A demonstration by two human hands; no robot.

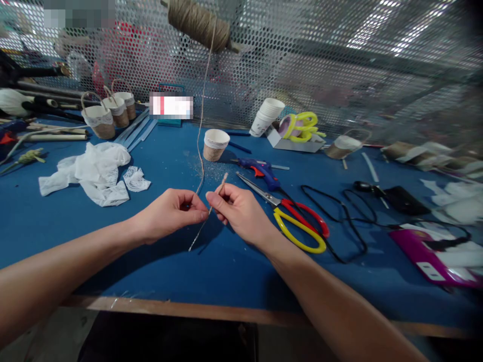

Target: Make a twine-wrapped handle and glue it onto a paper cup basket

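Observation:
My right hand (pixel 236 206) pinches a thin twisted wire (pixel 196 239), whose upper end is wrapped in twine. My left hand (pixel 173 213) is closed with its fingertips on the twine (pixel 203 125) against the wire, just below the right thumb. That twine runs up from my hands to a large brown spool (pixel 198 22) at the mesh wall. Beyond my hands stands a small paper cup (pixel 216 147) with burlap around it and a white rim, without a handle. Scissors (pixel 278 201) with red and yellow handles and a blue glue gun (pixel 264 172) lie right of my right hand.
White lace (pixel 90 171) lies left on the blue table (pixel 158 271). Handled burlap cups (pixel 100 123) stand at back left, another handled cup (pixel 343 146) at back right. Stacked paper cups (pixel 267 115) stand behind. A black cord (pixel 339 216) and purple object (pixel 426 259) lie right.

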